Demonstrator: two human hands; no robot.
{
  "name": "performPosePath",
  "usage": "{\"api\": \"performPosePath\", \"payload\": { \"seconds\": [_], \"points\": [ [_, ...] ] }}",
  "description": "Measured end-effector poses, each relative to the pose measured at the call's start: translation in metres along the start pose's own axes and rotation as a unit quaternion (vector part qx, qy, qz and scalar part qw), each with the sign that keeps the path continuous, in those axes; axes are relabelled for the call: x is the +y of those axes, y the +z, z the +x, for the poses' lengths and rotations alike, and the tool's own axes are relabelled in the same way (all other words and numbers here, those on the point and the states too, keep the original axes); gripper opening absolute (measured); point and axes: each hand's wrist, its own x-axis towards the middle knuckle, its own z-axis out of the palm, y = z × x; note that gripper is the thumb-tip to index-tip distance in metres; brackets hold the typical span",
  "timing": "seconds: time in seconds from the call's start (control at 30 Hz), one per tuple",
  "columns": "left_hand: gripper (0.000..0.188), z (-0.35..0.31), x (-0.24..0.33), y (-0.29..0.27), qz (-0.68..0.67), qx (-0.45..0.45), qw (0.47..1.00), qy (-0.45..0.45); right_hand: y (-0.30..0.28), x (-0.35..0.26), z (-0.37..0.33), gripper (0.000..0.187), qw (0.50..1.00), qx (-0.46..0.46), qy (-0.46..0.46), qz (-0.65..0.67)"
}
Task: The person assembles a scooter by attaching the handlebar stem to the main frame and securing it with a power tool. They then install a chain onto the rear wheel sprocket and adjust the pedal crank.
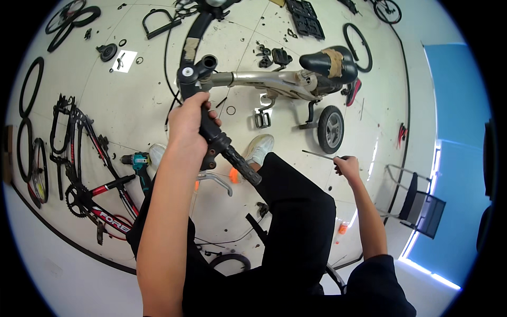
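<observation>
My left hand (186,122) is closed round the black handlebar (214,132) of a small bicycle, near its stem. The rubber grip (243,165) points toward my legs, with a silver brake lever (218,179) beneath it. Away to the right, my right hand (347,168) is closed on a screwdriver (317,154), its thin shaft pointing left, apart from the bicycle. The silver frame (269,80) runs right from the stem to a black saddle (312,62) patched with brown tape. A small side wheel (331,130) and a pedal (262,120) show below it.
A red and black bicycle frame (108,153) lies at left, with a teal power drill (140,161) beside it. Loose tyres (31,87) and small parts are scattered over the tiled floor. A black tool case (306,20) lies far off; a chair (422,206) stands at right.
</observation>
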Motion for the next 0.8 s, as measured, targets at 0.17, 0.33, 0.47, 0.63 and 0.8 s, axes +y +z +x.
{"api": "performPosePath", "payload": {
  "seconds": [0.17,0.33,0.47,0.63,0.8],
  "points": [
    [0.014,-0.001,0.003,-0.002,0.035,-0.010,0.999,-0.001,0.081,0.081,0.074,0.029,0.990,0.012,0.089,0.109],
    [0.015,-0.008,0.000,0.008,0.069,0.022,0.997,0.011,0.161,0.131,0.109,0.027,0.935,0.069,0.203,0.283],
    [0.014,-0.005,-0.003,0.011,0.096,0.032,0.995,0.017,0.215,0.165,0.111,0.025,0.893,0.053,0.280,0.347],
    [0.016,-0.007,0.000,0.009,0.095,0.027,0.995,0.025,0.235,0.177,0.106,0.025,0.871,-0.072,0.329,0.358],
    [0.016,-0.004,-0.009,0.017,0.070,0.027,0.997,0.011,0.179,0.073,0.127,0.030,0.955,-0.177,0.060,0.229]
  ]
}}
